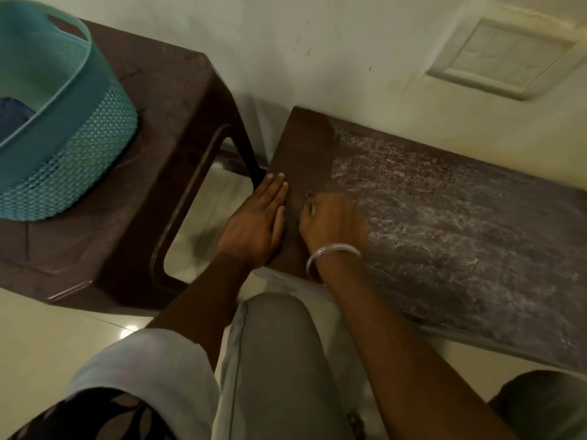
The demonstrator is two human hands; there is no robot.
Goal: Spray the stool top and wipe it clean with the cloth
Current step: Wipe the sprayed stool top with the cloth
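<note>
Where the stool top (444,223) lies: centre to right of frame, far edge against the wall (317,42); dark brown.
Surface: whitish speckled film over the middle and right; bare dark strip at the left end.
Left hand (257,223): flat on the dark strip at its left edge, palm down, fingers straight and pressed together.
Right hand (330,220): just beside the left hand, where strip meets film; blurred, fingers look curled under, cannot tell if they pinch anything.
Bangle (333,254): silvery, on the right wrist.
Second stool (152,154): left of frame, same brown, near the first but apart.
Basket (63,147): teal, on the second stool, upper left; something blue inside.
Knee (276,344): grey trousers, bottom centre.
</note>
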